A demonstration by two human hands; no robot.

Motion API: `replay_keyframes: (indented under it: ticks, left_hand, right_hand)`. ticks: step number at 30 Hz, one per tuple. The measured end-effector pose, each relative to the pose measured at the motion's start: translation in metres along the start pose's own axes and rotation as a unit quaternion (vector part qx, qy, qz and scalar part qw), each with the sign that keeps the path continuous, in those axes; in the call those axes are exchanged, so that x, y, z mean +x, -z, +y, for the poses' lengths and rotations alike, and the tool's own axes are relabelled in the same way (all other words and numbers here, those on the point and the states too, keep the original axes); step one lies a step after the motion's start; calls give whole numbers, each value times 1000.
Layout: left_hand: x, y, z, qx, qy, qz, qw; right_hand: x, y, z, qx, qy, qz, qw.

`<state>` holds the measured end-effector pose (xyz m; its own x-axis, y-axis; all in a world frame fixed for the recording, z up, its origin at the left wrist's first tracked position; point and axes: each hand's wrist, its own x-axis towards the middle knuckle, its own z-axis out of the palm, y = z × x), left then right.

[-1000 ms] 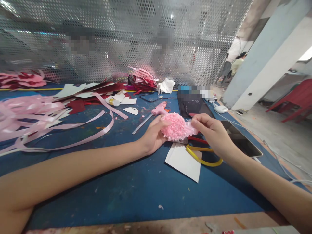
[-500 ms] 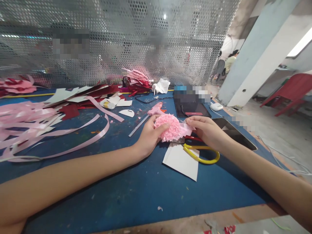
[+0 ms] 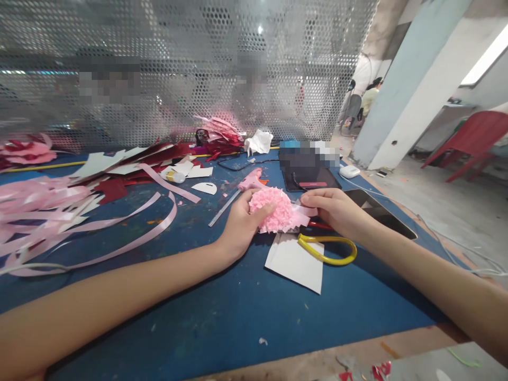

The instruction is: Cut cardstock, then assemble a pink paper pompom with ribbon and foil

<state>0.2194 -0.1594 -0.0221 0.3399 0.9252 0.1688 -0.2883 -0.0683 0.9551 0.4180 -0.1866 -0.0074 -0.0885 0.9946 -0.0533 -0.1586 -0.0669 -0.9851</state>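
A round, ruffled pink ribbon piece is gripped by my left hand, the thumb lying across its front. On its right side a flat strip of pale pink ribbon sticks out, pinched between the thumb and fingers of my right hand. Under the ruffled piece, partly hidden, are scissors with a yellow handle loop and a folded white card. Just behind my left hand lies a pink glue gun, a clear glue stick extending from it.
Loose pink ribbons and red and white sheets cover the left of the blue table. A black tablet-like device, a white mouse-shaped object and cables lie on the right. Perforated metal sheeting stands behind.
The camera view has shifted slightly. Both hands keep their hold on the pink piece and its ribbon strip, with hardly any movement.
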Motion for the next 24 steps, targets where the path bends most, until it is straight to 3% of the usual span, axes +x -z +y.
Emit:
replay_keyframes:
  ticks: [12, 21, 24]
  left_hand:
    - [0, 0, -1, 8, -16, 6, 1000]
    - [-1, -2, 3, -1, 17, -50, 999]
    - [-3, -3, 3, 12, 28, -45, 999]
  right_hand:
    - [0, 1, 1, -12, 3, 12, 1000]
    - [-3, 3, -9, -28, 31, 68, 997]
    - [-3, 2, -11, -23, 31, 66, 997]
